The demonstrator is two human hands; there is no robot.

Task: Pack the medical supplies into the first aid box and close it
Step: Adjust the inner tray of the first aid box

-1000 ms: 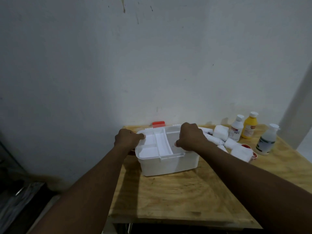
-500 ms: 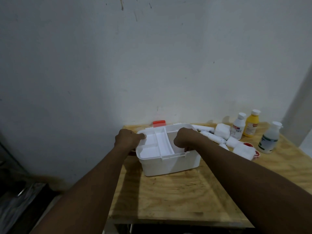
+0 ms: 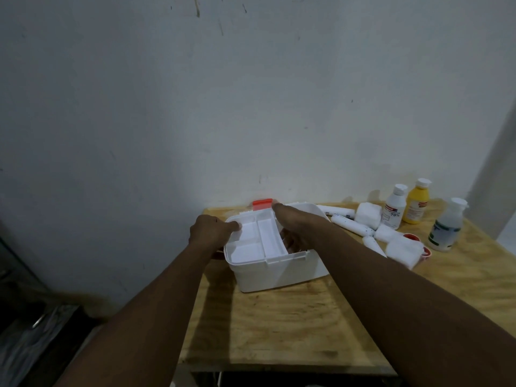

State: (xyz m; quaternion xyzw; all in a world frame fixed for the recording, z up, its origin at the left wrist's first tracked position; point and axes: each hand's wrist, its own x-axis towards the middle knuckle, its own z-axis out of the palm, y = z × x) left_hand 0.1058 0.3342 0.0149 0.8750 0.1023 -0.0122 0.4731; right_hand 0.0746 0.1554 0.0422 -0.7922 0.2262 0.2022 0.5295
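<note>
- The first aid box (image 3: 279, 272) stands open on the far left part of the wooden worktop (image 3: 293, 325), near the wall, its long axis running left to right and turned a little, so the right end sits farther back.
- A white divided tray (image 3: 258, 241) sits in the left part of the box's top; I count three compartments in it, two small ones on the left and a long one beside them.
- Half a second ago the right hand (image 3: 290, 219) lay curled over the front rim near the middle; now it has reached deeper, toward the back rim by the red latch (image 3: 262, 204), and the forearm crosses the open right half of the box.
- Whether the right hand's fingers are closed on anything I cannot tell; they are hidden behind the hand.
- The left hand (image 3: 210, 229) stays where it was, fingers curled and thumb pressed on the tray's left edge.
- To the right of the box lie the supplies: three bottles standing upright, a white labelled one (image 3: 394, 209), a yellow one (image 3: 417, 204) just beside it, and a clear one (image 3: 446, 229) nearer the right edge.
- Between the bottles and the box lies a cluster of white gauze rolls and tubes (image 3: 363, 223), touching one another; their count is unclear.
</note>
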